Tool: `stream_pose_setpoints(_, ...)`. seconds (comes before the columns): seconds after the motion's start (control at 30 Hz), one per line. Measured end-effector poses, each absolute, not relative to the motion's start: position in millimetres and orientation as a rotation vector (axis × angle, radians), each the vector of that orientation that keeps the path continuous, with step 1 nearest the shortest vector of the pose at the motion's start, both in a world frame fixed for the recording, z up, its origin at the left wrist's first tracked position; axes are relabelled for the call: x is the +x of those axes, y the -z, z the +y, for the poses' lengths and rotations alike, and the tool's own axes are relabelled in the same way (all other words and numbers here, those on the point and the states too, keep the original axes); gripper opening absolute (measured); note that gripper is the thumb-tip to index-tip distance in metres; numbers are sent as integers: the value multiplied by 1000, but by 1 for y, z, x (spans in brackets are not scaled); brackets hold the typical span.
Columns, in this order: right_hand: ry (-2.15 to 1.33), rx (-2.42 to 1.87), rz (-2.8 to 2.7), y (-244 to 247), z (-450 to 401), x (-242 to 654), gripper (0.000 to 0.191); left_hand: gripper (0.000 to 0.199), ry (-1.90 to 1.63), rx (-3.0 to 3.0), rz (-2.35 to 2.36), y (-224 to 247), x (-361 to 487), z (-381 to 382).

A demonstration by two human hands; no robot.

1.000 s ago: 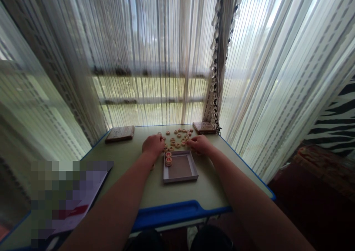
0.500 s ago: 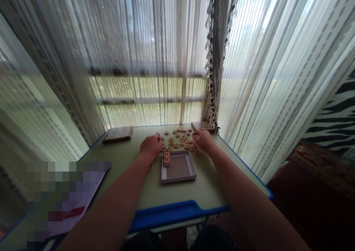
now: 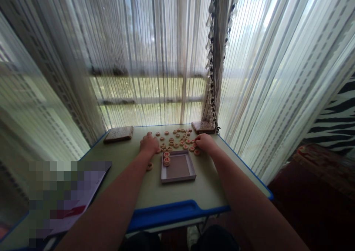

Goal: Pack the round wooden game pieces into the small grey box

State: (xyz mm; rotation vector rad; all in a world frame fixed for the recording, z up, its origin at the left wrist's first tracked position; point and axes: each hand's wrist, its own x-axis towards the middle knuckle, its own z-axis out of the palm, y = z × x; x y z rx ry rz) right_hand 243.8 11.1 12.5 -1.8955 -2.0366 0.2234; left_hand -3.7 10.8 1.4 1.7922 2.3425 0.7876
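Round wooden xiangqi pieces (image 3: 176, 145) with red or dark characters lie scattered over the far middle of the table. My left hand (image 3: 149, 143) is at the left edge of the scatter, fingers loosely bent and apart, with a piece (image 3: 158, 151) beside it. At the right edge, my right hand (image 3: 205, 141) has its fingertips pinched together on a xiangqi piece (image 3: 195, 144), partly hidden. A shallow open box (image 3: 192, 177) sits nearer to me, between my forearms. Pieces with red characters (image 3: 166, 160) are stacked in its far left corner. Another piece (image 3: 149, 166) lies by my left forearm.
A flat patterned case (image 3: 118, 134) lies at the table's far left, and a similar one (image 3: 203, 126) at the far right. A purplish flat item (image 3: 94, 182) is at the near left, partly blurred out. The table (image 3: 210, 195) has a blue rim; curtains hang behind it.
My left hand has shifted slightly left, away from the pieces, and its fingers have loosened. My right hand has moved slightly right and nearer to me. The box and its stacked pieces look unchanged.
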Motion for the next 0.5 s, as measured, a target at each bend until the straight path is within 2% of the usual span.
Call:
stream_pose_setpoints(0.17,-213,-1921,-2005,-17,7,244,23,40,-826,1733,2341,-1,-9,12)
stream_pose_setpoints(0.5,-347,-1943,-2080,-18,3,246,21,34,-449,2051,2326,-8,2,-4)
